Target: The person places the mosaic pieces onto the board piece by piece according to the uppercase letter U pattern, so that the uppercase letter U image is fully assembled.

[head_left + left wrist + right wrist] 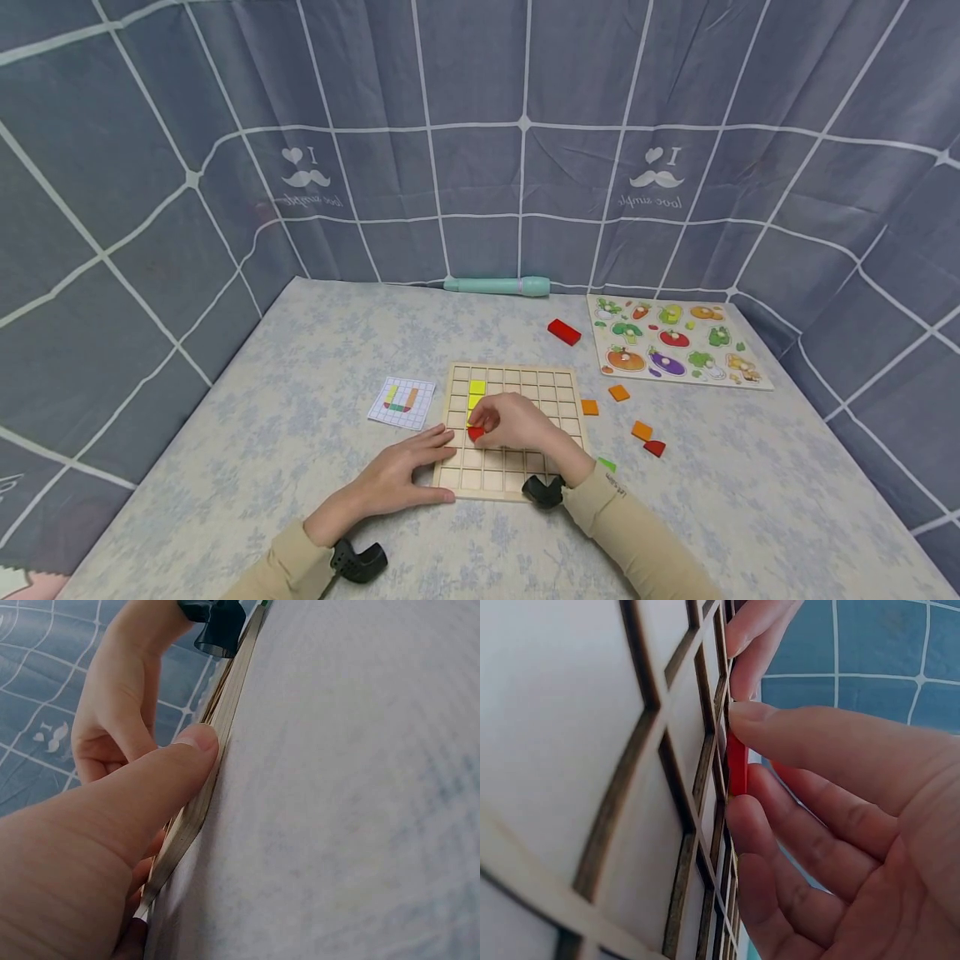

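Note:
A wooden grid board (487,481) lies on the table in front of me. My right hand (517,422) reaches over it, pinching a small red block (738,765) between thumb and fingers, right at the grid's surface on the left side. Several yellow square tiles (477,387) stand in a column just above the red block, partly covered by the right hand. My left hand (397,475) rests along the board's left edge with fingers extended; its thumb (199,739) touches the board's side in the left wrist view.
A pattern card (405,402) lies left of the board. Orange tiles (590,407), a red rounded piece (655,448) and a green piece (607,464) lie to the right. Farther back are a red rectangular block (564,332), a vegetable puzzle board (678,342) and a teal stick-like object (495,286).

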`<action>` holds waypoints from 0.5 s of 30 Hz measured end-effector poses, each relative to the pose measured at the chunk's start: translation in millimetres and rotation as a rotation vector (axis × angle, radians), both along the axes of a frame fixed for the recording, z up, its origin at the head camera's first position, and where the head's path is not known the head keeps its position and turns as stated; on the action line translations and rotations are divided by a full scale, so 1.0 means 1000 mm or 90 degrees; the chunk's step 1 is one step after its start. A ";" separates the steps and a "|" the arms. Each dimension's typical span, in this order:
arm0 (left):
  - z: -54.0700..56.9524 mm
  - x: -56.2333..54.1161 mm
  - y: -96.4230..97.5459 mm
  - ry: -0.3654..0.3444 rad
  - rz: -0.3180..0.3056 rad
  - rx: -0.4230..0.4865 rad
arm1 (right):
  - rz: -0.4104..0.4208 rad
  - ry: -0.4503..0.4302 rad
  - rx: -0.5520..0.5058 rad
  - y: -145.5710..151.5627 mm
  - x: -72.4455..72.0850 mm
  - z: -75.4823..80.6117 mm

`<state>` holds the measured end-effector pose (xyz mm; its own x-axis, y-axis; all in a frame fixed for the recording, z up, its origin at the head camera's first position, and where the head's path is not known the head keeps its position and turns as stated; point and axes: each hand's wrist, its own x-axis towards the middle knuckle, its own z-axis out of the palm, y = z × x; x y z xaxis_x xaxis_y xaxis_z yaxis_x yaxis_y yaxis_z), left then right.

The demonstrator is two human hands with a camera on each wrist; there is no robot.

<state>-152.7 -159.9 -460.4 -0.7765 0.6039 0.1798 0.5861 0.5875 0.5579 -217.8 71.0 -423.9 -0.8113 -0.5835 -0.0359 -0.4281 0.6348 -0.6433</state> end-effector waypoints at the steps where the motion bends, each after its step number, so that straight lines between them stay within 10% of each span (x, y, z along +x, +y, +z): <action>1: 0.000 0.000 0.000 0.001 0.000 0.000 | 0.003 0.005 0.003 0.000 0.000 0.000; 15: -0.001 0.000 0.000 0.004 0.000 0.000 | 0.011 0.013 0.006 -0.001 0.000 -0.003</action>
